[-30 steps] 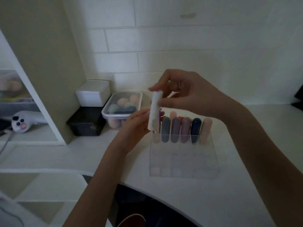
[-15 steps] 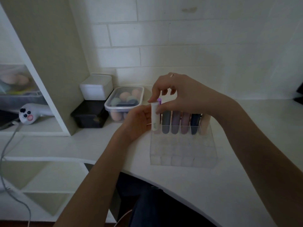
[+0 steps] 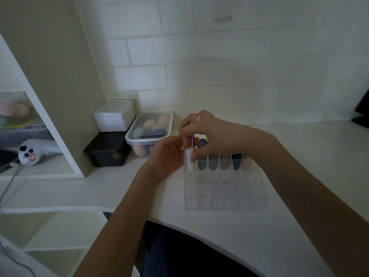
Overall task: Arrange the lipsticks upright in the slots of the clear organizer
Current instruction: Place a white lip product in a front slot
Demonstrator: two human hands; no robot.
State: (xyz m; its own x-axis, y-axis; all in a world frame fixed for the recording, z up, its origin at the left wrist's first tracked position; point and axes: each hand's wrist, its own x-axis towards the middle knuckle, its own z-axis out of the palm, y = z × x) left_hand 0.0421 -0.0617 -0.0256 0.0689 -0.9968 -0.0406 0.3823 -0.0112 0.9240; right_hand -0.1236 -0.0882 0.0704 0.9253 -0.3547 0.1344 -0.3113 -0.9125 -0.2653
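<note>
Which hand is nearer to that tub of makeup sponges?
Left. The left hand sits just right of the sponge tub; the right hand is further right, holding the white lipstick over the clear organizer.

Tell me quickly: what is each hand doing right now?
Left hand: open, resting beside the white lipstick, not gripping it.
Right hand: closed on the white lipstick, lowering it into the organizer.

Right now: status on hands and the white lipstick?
Right hand pinching white lipstick, upright, entering organizer far-left slot. Left hand steadying alongside. Nothing blocking.
</note>
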